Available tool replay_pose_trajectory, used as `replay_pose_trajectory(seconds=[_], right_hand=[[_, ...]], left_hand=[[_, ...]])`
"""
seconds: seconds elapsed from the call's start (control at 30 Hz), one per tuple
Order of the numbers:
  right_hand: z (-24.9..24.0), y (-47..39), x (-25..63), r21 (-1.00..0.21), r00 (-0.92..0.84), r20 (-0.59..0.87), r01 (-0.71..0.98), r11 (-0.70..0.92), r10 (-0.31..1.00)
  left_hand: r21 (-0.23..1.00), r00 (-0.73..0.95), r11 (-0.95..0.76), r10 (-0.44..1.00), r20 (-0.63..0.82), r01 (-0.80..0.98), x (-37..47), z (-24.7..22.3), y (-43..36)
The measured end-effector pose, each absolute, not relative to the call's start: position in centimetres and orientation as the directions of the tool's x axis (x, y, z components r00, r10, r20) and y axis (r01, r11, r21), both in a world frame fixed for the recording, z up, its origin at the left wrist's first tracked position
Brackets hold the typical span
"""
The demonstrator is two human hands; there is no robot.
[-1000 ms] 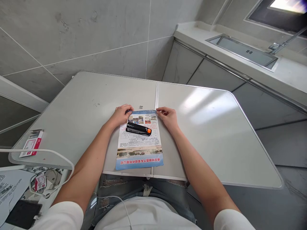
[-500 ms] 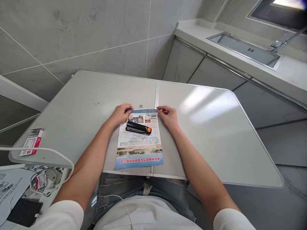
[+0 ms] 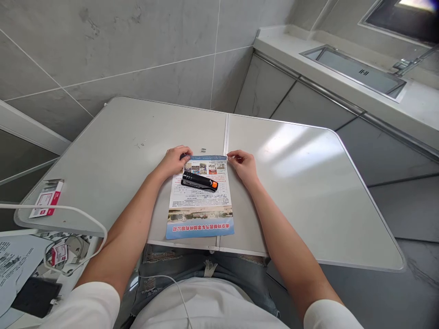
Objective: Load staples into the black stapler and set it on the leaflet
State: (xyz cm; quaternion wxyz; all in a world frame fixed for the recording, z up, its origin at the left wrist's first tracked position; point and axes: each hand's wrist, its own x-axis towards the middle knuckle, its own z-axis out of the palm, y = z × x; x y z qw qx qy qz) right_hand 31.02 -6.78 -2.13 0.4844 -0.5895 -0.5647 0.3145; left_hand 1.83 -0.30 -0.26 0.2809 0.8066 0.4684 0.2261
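A printed flyer (image 3: 199,230) with blue bands and small photos lies flat on the table. Across its upper half rests a black stapler (image 3: 195,180) with an orange end. My left hand (image 3: 176,160) is closed at the flyer's far left corner, thumb and fingers pinching the edge. At the far right corner, my right hand (image 3: 243,164) also pinches the edge between thumb and fingertips. Just beyond the far edge lie small strips of staples (image 3: 203,150).
The pale folding table (image 3: 302,205) has a seam down its middle. At the left end lies a red and white box (image 3: 47,198), with a white cable (image 3: 78,211) crossing in front. Beyond the right side stands a counter with a sink (image 3: 356,68).
Both hands stay at the flyer's far corners, and the stapler keeps its place on the sheet. The view has shifted slightly.
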Motion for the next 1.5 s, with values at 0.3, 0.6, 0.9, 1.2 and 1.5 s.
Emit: replay_pose_trajectory(seconds=[0.3,0.6,0.9,1.2,1.5], right_hand=[[-2.4,-6.4,31.0,-0.888,0.131,0.169,0.45,0.093,0.977],[-2.2,-6.5,30.7,-0.87,0.112,0.258,0.459,0.18,0.96],[-2.3,-6.5,30.6,-0.873,0.092,0.278,0.44,0.211,0.956],[-2.3,-6.5,31.5,-0.893,0.148,0.22,0.428,0.138,0.964],[-2.5,-6.2,31.7,-0.955,0.069,0.176,0.256,0.153,0.982]], left_hand=[[0.652,0.459,-0.409,0.882,0.105,0.638,1.8,-0.4,-0.2],[0.663,0.456,-0.405,0.883,0.106,0.63,1.8,-0.4,-0.2],[0.657,0.465,-0.414,0.879,0.107,0.631,1.7,-0.6,-0.1],[0.665,0.463,-0.412,0.88,0.111,0.623,1.8,-0.4,-0.2],[0.678,0.465,-0.411,0.878,0.115,0.609,1.7,-0.2,-0.2]])
